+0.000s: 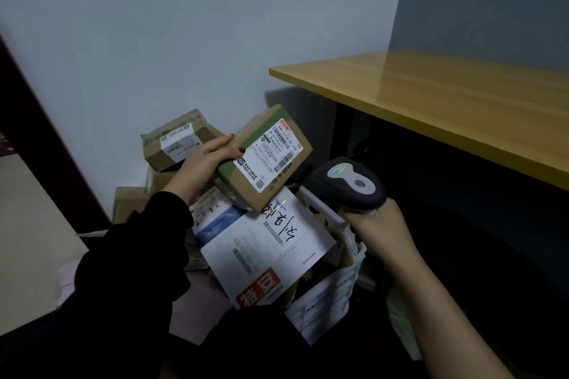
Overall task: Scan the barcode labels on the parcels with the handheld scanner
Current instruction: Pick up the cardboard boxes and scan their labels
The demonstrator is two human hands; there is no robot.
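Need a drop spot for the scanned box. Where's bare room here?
The yellow tabletop at right shows bare wood. The pale floor left of the stacked boxes is also open. Crowded: the white crate under the held box and scanner, heaped with parcels.

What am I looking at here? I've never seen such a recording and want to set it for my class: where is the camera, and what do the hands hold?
There is no machine: one camera worn on a person's head looks down at their two hands. The left hand grips a brown cardboard parcel with green tape, its white barcode label facing up. The right hand holds a dark grey handheld scanner beside it. Below lie more parcels: a flat white mailer with handwriting over a white slatted crate, and a taped cardboard box by the wall.
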